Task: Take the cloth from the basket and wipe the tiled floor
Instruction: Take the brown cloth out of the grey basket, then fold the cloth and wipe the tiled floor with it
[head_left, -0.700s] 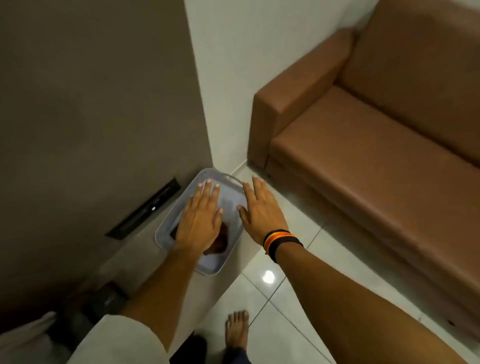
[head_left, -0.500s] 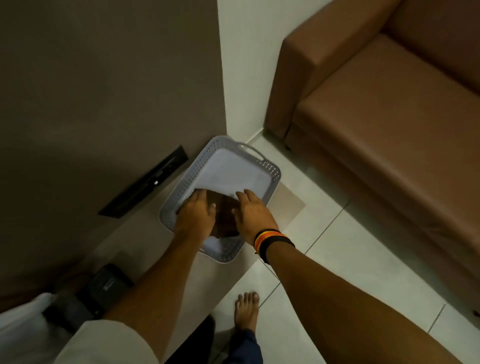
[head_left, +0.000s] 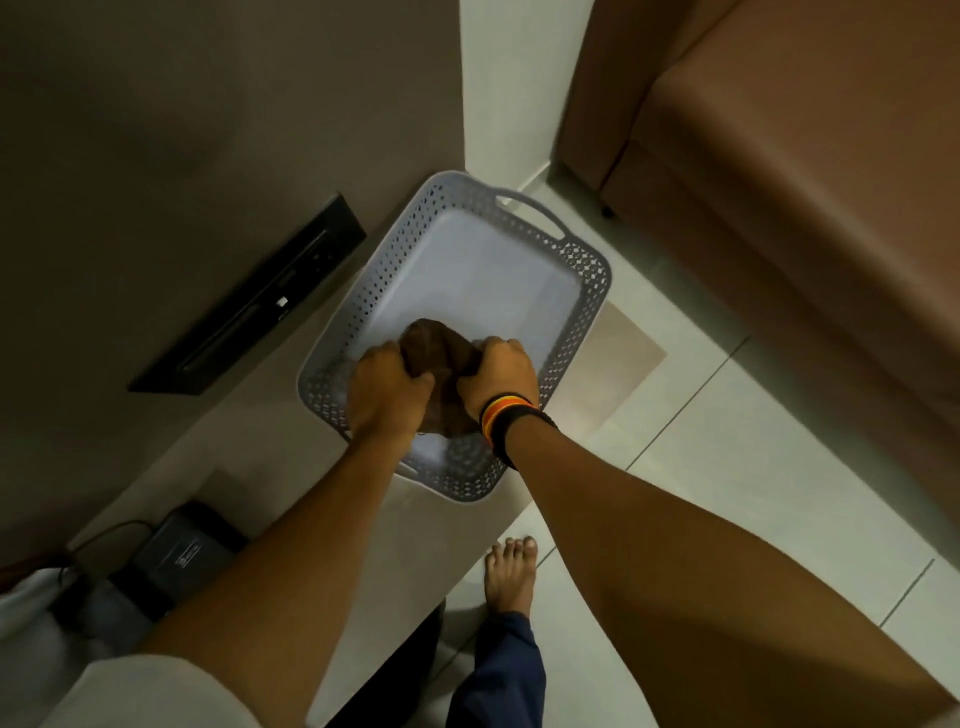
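Note:
A grey perforated plastic basket (head_left: 582, 291) stands on a low beige ledge against the wall. Inside its near end lies a bunched brown cloth (head_left: 434, 345). My left hand (head_left: 387, 392) grips the cloth's left side with curled fingers. My right hand (head_left: 498, 376), with striped bands at the wrist, grips its right side. Part of the cloth is hidden under both hands. White floor tiles (head_left: 727, 467) spread to the right of the ledge.
A brown sofa (head_left: 779, 208) fills the upper right, close to the basket. A dark wall panel holds a black socket strip (head_left: 249, 306) on the left. A black box (head_left: 176, 556) with a cable sits on the ledge at lower left. My bare foot (head_left: 511, 577) stands on the tiles.
Both hands went from flat and open above the basket to down inside it, and their fingers have closed on the brown cloth. The view has moved closer to the basket.

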